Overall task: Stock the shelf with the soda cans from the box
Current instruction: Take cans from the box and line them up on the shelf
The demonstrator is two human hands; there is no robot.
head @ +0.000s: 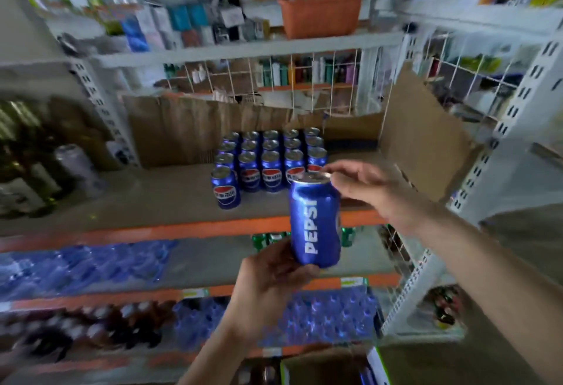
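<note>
Head view – step in hand: one soda can (315, 220) is held up in front of the shelf (170, 201), between the box (323, 368) at the lower edge and the block of cans (268, 162) already stocked; it is judged to be on its way to that block.
Head view – held can: upright, in the air, near the front right corner of the block and apart from the shelf board.
Head view – left hand (271, 275): raised from below, its fingers (306, 270) wrapped round the can's lower part and gripping it.
Head view – right hand (362, 183): reached in from the right at the can's top, fingers loosely spread; the fingertips lie at the rim, and whether they touch it cannot be told.
Head view – next move: the can is to be carried forward and set upright on the shelf board beside the front row, clear of the neighbouring cans so none is knocked over.
Head view – progress: several rows are standing; the count left in the box cannot be seen.
</note>
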